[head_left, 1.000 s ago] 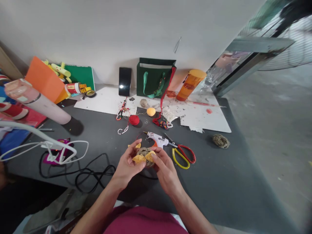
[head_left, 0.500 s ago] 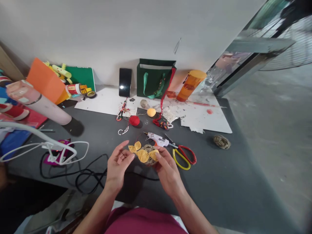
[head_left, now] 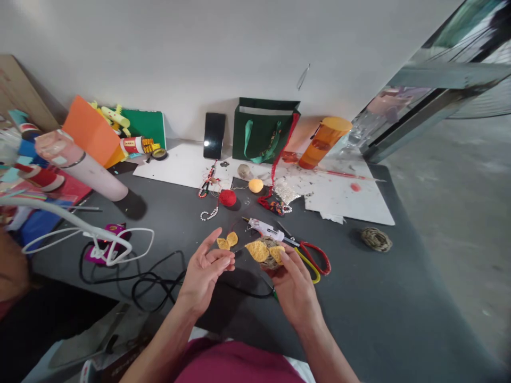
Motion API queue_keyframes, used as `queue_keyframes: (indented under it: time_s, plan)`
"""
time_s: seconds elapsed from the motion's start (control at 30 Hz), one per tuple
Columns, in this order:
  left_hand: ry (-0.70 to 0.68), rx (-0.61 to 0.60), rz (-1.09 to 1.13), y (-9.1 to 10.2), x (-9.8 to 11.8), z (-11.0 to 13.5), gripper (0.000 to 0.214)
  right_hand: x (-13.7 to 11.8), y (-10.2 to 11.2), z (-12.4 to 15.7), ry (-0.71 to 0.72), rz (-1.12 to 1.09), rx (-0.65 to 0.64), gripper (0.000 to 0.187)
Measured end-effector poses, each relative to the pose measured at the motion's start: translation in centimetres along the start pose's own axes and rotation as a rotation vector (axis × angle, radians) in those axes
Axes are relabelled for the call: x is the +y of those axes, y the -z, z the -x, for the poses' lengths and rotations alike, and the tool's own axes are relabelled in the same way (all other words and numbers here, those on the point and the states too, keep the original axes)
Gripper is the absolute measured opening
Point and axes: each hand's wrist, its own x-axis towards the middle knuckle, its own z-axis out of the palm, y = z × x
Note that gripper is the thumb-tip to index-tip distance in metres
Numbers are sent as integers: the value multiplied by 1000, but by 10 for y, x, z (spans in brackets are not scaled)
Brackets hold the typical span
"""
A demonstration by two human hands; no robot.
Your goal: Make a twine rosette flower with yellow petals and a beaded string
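Observation:
My right hand (head_left: 297,287) grips a small grey-brown yarn bundle (head_left: 273,261) with yellow crocheted leaf-shaped pieces (head_left: 258,250) on its top. My left hand (head_left: 208,274) is beside it, apart from the bundle, thumb and fingertips pinched together and index finger raised. A thin strand seems to show at its fingertips; what it holds, if anything, I cannot make out. Just beyond the left hand lies another pair of yellow leaf pieces (head_left: 228,241). Behind the bundle rest a white glue gun (head_left: 265,230) and scissors (head_left: 317,259) with red and yellow handles, partly hidden by my right hand.
A second yarn bundle (head_left: 376,239) sits to the right. Red (head_left: 228,198) and yellow (head_left: 256,185) balls lie ahead, before a phone (head_left: 214,135), green bag (head_left: 263,133) and orange bottle (head_left: 324,143). Black cable (head_left: 159,279) and a pink bottle (head_left: 85,167) are left.
My right hand has shifted right with the yarn bundle, widening the gap from my left hand. The left hand's fingertips have drawn closer together. The whole view has shifted slightly.

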Motion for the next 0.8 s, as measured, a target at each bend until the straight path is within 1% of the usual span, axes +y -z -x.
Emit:
queue_keyframes:
  time_s: [0.17, 0.37, 0.53, 0.67, 0.73, 0.8]
  plan:
    - [-6, -8, -10, 1, 1, 2, 84, -1, 2, 2, 7, -6, 9, 28]
    - [-10, 5, -56, 0, 5, 5, 97, -3, 1, 5, 8, -14, -21, 29]
    - [-37, -16, -82, 2, 9, 8, 103, -2, 1, 6, 12, 0, -31, 29]
    - [-72, -16, -155, 13, 14, 16, 96, -2, -1, 7, 3, 6, -48, 29]
    - [-90, 35, -209, 24, 19, 25, 90, -2, -2, 7, -2, 3, -41, 30]
    - [-125, 119, -263, 39, 24, 39, 82, -2, -2, 5, -6, 3, -35, 30]
